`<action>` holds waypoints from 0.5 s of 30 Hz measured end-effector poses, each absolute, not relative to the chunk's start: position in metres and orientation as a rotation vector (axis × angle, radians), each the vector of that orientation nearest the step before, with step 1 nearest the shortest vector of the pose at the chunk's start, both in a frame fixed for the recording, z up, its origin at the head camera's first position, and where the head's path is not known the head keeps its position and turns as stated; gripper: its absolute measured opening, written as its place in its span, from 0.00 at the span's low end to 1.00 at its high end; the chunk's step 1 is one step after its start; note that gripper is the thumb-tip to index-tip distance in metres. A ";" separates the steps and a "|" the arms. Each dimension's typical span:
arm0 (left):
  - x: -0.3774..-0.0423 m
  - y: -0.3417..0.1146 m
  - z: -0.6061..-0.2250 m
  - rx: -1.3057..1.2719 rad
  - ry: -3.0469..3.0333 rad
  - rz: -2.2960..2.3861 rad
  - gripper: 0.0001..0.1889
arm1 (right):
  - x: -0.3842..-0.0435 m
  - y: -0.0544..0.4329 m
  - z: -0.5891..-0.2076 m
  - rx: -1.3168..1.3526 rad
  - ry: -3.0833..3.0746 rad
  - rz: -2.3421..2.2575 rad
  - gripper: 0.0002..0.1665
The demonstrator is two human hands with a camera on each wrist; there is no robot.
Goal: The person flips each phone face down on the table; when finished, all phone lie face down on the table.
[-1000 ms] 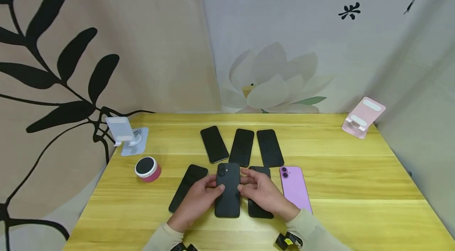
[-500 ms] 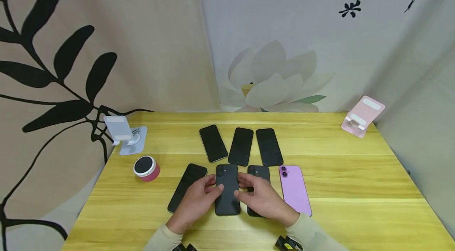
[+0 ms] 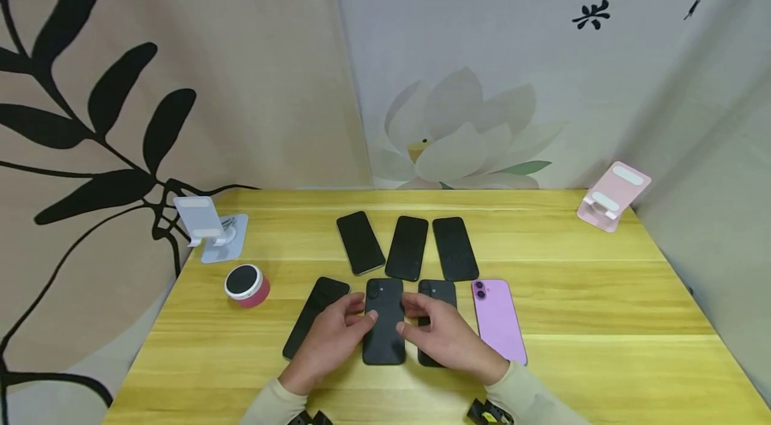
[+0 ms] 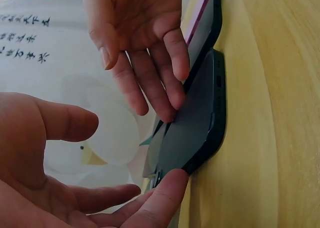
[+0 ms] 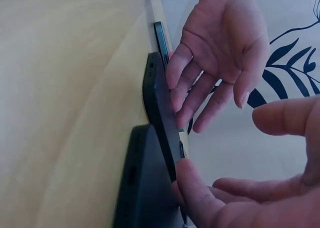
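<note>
A dark phone (image 3: 384, 338) lies back up on the wooden table, its camera end away from me. My left hand (image 3: 330, 343) is at its left side, thumb over the edge in the head view. In the left wrist view one left fingertip (image 4: 175, 183) is at the phone's edge; contact is unclear. My right hand (image 3: 442, 334) hovers at the right side with fingers loosely extended, partly covering another dark phone (image 3: 436, 289) that also lies back up. A purple phone (image 3: 501, 321) is right of that one. Left of my left hand lies a black phone (image 3: 313, 314), screen up.
Behind my hands are three black phones: the left one (image 3: 361, 242), the middle one (image 3: 407, 247) and the right one (image 3: 455, 249). A pale blue stand (image 3: 224, 247) and a pink-and-white round container (image 3: 255, 294) are at left. A pink stand (image 3: 616, 194) stands back right.
The dark phone between my hands has come down flat onto the table. My fingers have loosened from its sides, the right hand drawing slightly off and uncovering the neighbouring phone's camera.
</note>
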State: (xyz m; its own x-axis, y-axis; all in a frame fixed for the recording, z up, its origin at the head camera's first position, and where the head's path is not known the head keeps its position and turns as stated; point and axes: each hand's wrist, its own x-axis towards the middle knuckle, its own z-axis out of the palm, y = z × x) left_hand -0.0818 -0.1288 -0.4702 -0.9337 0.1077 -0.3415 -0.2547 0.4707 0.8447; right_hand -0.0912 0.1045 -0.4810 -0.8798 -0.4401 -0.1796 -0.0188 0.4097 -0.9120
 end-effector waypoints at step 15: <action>-0.085 -0.164 -0.464 -0.208 2.445 1.535 0.22 | -0.109 0.082 -0.489 -0.484 2.286 -1.518 0.28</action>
